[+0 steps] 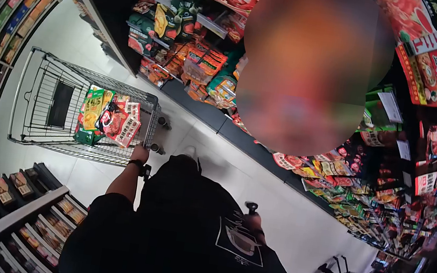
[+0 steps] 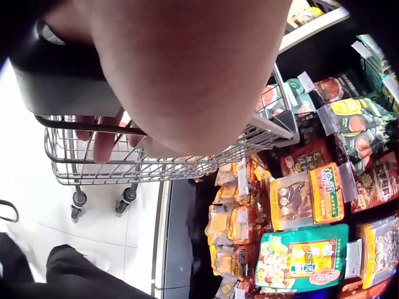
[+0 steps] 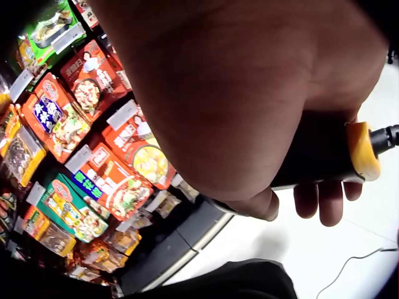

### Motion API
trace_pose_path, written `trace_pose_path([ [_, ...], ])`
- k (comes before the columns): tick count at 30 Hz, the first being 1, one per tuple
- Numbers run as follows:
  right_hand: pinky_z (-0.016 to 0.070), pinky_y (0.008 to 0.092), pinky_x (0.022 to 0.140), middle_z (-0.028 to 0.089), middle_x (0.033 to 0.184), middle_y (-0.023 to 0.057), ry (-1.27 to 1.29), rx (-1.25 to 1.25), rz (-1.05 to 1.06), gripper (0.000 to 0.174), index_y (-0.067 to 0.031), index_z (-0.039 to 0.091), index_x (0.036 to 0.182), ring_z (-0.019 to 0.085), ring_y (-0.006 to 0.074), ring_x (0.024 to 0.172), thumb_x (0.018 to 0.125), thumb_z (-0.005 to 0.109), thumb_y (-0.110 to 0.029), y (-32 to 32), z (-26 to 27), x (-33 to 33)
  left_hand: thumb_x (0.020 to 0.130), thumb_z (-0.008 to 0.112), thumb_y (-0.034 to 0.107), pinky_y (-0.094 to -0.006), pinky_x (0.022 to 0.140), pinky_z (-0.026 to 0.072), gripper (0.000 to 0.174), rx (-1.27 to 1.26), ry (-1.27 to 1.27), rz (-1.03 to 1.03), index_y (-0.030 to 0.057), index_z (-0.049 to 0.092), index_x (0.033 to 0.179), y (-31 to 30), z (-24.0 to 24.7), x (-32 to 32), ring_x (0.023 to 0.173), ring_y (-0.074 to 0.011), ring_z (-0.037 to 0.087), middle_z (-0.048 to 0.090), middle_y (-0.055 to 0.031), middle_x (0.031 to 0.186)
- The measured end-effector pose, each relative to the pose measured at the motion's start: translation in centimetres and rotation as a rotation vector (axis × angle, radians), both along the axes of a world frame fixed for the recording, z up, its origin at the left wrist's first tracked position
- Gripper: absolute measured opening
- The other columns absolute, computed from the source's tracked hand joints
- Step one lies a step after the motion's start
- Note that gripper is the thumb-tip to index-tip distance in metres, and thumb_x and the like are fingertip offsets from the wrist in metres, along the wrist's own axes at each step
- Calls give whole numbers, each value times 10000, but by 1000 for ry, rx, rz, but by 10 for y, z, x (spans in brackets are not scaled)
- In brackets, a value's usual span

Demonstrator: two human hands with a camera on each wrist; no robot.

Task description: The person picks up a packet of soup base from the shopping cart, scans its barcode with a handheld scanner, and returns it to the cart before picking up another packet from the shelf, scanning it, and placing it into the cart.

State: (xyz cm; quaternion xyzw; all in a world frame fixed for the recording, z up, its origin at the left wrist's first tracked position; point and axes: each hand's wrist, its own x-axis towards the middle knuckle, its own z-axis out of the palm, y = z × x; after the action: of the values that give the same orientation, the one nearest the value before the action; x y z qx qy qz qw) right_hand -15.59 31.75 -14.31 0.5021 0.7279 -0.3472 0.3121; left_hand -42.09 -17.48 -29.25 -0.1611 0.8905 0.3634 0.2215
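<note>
The head view shows the left forearm coming out of a black sleeve (image 1: 106, 209) and reaching forward and left, its hand (image 1: 139, 153) lowered onto the right near corner of a wire shopping cart (image 1: 60, 104). In the left wrist view the fingers (image 2: 103, 146) are bent over the cart's edge and point down beside the wire, gripping it; the thumb cannot be made out. The cart stands left of the person on the pale floor (image 1: 205, 151). In it, toward the right end, lies a pile of food packets (image 1: 119, 121), red-and-white ones at the right and yellow and green ones at the left.

The right hand (image 1: 256, 225) is low on the person's right side, close to the black shirt. In the right wrist view its fingers are curled round a black device (image 3: 327, 149) with a yellow end, tips showing below it, thumb on the near side. Well apart from this hand, shelf packets (image 3: 90, 87) stand in rows at the left.
</note>
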Motion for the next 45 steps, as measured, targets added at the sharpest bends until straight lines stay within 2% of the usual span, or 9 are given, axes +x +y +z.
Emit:
trace_pose_path([
  [7, 470, 317, 443, 609, 716, 109, 279, -53, 128, 283, 18, 502, 969, 614, 197, 523, 768, 626, -138, 55, -19, -130, 747, 459, -37, -465, 819, 476, 384, -26, -43, 24, -27, 550, 1121, 7, 35, 14, 973, -413, 583, 611, -284, 970],
  [8, 525, 322, 541, 621, 753, 116, 273, -58, 169, 312, 49, 527, 971, 629, 204, 576, 747, 619, -148, 56, -16, -144, 753, 456, -32, -464, 831, 473, 407, -51, -69, 26, -17, 536, 1152, 5, 29, 21, 987, -404, 582, 606, -278, 998],
  [17, 537, 337, 545, 632, 770, 148, 180, -102, 685, 349, 54, 536, 1004, 653, 225, 607, 726, 623, -140, 85, -19, -159, 780, 463, 90, -426, 895, 463, 497, -308, -264, 258, 130, 486, 1276, 43, 76, 81, 1028, -323, 592, 614, -192, 1096],
  [27, 501, 339, 451, 597, 672, 113, -186, -179, 667, 184, 15, 549, 867, 598, 224, 512, 742, 649, -74, 168, -36, -127, 779, 583, 277, -408, 969, 400, 507, -424, -152, 396, 61, 530, 1235, 83, 93, 127, 1070, -335, 557, 599, -194, 1135],
  [31, 505, 335, 427, 585, 653, 107, -77, -200, 757, 240, 20, 515, 925, 604, 222, 496, 723, 627, -47, 181, -48, -152, 792, 584, 334, -395, 937, 430, 525, -361, -205, 381, 57, 528, 1235, 87, 104, 136, 1064, -322, 570, 602, -192, 1136],
  [32, 509, 381, 590, 657, 772, 187, -18, -159, 720, 355, 58, 606, 907, 670, 303, 729, 677, 698, -196, 183, -51, -157, 811, 565, 350, -392, 924, 441, 506, -307, -254, 397, 52, 539, 1219, 85, 109, 134, 1059, -328, 575, 604, -202, 1127],
  [37, 510, 330, 466, 625, 656, 112, 77, -175, 684, 258, 47, 553, 901, 637, 217, 522, 725, 634, -124, 174, -77, -201, 805, 594, 380, -378, 942, 429, 547, -159, -281, 330, -26, 569, 1170, 45, 95, 128, 1091, -342, 557, 584, -230, 1153],
  [41, 492, 324, 452, 609, 630, 105, 224, -168, 737, 287, 50, 551, 945, 623, 203, 503, 714, 614, -108, 150, -61, -225, 833, 569, 349, -353, 673, 529, 509, -57, -223, 481, -36, 563, 1166, 7, 54, 124, 736, -283, 655, 642, -174, 1055],
  [45, 465, 310, 446, 596, 621, 100, 252, -207, 716, 326, 38, 550, 1004, 582, 179, 482, 717, 604, -105, 137, -63, -225, 828, 571, 346, -381, 827, 473, 402, -197, -227, 353, 8, 651, 1029, -16, 74, 92, 946, -314, 621, 648, -202, 1011],
])
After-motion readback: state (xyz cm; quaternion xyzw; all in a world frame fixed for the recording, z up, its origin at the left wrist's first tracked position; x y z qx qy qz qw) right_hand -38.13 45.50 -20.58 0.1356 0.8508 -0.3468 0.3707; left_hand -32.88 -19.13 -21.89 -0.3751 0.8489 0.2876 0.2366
